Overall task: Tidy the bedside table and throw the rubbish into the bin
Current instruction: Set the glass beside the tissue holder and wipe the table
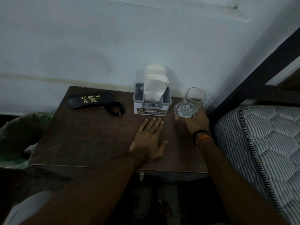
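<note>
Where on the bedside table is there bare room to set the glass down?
Bare wood spans the front left of the table, between the spectacle case and the left hand. The back right is crowded: tissue holder, then the glass gripped by the right hand.

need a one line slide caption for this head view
Right hand grips a clear glass beside the napkin holder; left hand rests flat on the bedside table.

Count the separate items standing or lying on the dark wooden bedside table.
4: black spectacle case at back left, black coiled band beside it, grey tissue holder at back centre, clear drinking glass held by the right hand.
</note>
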